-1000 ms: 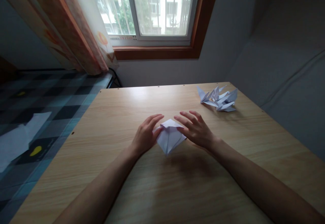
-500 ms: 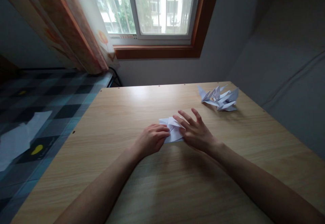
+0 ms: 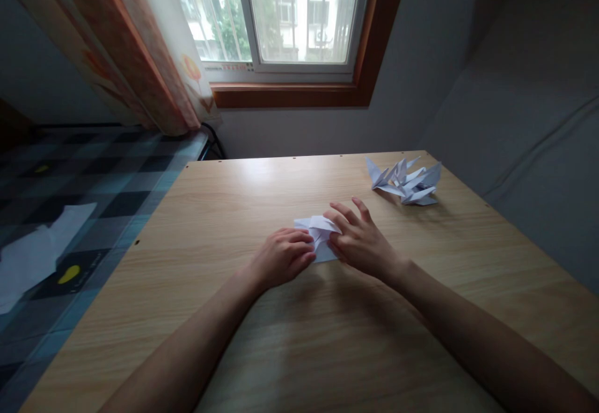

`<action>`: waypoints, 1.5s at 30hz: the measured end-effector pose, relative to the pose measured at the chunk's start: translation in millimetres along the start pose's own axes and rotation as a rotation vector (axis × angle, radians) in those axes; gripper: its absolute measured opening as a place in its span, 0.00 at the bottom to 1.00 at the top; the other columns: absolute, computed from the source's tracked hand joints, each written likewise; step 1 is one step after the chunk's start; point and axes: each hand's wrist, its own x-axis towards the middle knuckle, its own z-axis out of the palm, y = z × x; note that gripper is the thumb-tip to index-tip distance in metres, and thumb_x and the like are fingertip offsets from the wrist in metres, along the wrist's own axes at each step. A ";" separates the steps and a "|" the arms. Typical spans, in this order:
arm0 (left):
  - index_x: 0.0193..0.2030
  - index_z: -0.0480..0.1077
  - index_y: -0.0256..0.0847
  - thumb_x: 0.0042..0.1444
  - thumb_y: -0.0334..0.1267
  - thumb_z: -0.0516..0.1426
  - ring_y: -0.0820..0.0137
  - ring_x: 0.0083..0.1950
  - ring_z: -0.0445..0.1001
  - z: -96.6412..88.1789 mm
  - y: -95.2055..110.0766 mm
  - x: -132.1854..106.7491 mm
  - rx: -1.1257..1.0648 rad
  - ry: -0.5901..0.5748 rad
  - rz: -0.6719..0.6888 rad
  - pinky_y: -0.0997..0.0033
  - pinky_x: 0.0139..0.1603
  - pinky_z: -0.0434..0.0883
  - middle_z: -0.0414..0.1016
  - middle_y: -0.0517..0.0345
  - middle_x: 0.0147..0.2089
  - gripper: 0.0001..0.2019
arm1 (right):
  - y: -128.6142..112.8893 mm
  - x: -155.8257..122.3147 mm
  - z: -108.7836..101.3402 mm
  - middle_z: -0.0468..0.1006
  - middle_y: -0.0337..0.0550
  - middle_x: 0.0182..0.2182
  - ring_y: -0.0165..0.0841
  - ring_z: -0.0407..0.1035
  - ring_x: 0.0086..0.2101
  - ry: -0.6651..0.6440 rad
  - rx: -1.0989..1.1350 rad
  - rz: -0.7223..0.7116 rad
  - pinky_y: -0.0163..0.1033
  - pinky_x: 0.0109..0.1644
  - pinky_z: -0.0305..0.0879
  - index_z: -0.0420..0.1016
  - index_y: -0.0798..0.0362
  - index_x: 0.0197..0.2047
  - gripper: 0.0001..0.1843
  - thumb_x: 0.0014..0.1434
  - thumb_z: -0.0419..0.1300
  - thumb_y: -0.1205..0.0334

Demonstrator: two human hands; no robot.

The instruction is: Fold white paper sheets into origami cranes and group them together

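A small folded sheet of white paper (image 3: 322, 238) lies on the wooden table between my two hands, with one flap lifted on its right half. My left hand (image 3: 284, 254) is closed over the paper's left side, its fingertips pressing it against the tabletop. At the right side, my right hand (image 3: 359, 236) pinches the raised flap between thumb and index finger, while its other fingers stick up and apart. The thumb's tip is partly hidden under the flap.
Several folded white paper cranes (image 3: 407, 182) sit bunched at the table's (image 3: 224, 213) far right. To the left, loose white sheets (image 3: 35, 257) lie on a checked bedspread (image 3: 107, 179). A window (image 3: 299, 20) and a curtain (image 3: 150, 45) are beyond the table.
My right thumb and index finger have drawn in toward the middle of the paper and raised its right flap. My left hand has stayed almost in place.
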 end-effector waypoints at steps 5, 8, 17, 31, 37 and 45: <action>0.36 0.75 0.41 0.63 0.39 0.54 0.66 0.45 0.77 2.1 -0.2 0.2 0.026 -0.013 -0.028 0.64 0.51 0.71 0.80 0.54 0.42 0.09 | -9.1 5.8 10.5 0.73 0.53 0.51 0.47 0.59 0.58 0.056 0.006 0.093 0.61 0.65 0.43 0.76 0.54 0.40 0.08 0.64 0.55 0.64; 0.40 0.73 0.40 0.62 0.38 0.54 0.65 0.44 0.75 1.6 0.9 0.4 0.054 -0.066 -0.080 0.64 0.47 0.71 0.78 0.52 0.41 0.07 | -6.1 4.1 15.0 0.72 0.55 0.53 0.46 0.62 0.56 0.129 0.088 0.089 0.60 0.64 0.48 0.73 0.54 0.48 0.11 0.63 0.56 0.63; 0.43 0.69 0.40 0.59 0.36 0.55 0.65 0.45 0.73 -1.6 3.4 0.7 0.073 -0.121 -0.122 0.64 0.47 0.69 0.75 0.52 0.43 0.06 | 29.9 -18.1 17.5 0.72 0.55 0.49 0.44 0.71 0.46 0.286 0.453 0.028 0.49 0.48 0.68 0.57 0.53 0.62 0.34 0.56 0.65 0.55; 0.52 0.71 0.45 0.62 0.33 0.53 0.65 0.48 0.71 -2.7 5.0 1.6 0.102 -0.150 -0.052 0.62 0.51 0.68 0.75 0.53 0.46 0.13 | 20.8 -5.2 24.0 0.75 0.42 0.30 0.35 0.70 0.33 0.207 0.711 0.271 0.39 0.39 0.65 0.69 0.51 0.27 0.10 0.59 0.63 0.60; 0.52 0.73 0.45 0.62 0.34 0.51 0.63 0.47 0.70 -3.7 8.0 2.9 0.140 -0.171 -0.063 0.59 0.50 0.69 0.75 0.52 0.46 0.15 | 6.6 3.7 26.6 0.70 0.39 0.28 0.34 0.66 0.31 0.149 0.541 0.424 0.38 0.37 0.61 0.67 0.51 0.26 0.11 0.55 0.65 0.62; 0.53 0.72 0.46 0.59 0.35 0.55 0.57 0.53 0.68 -5.0 13.7 3.6 0.217 -0.231 -0.036 0.54 0.53 0.66 0.70 0.52 0.60 0.15 | -0.5 5.1 35.7 0.71 0.41 0.31 0.34 0.66 0.30 0.249 0.477 0.549 0.37 0.33 0.61 0.68 0.51 0.36 0.07 0.53 0.61 0.68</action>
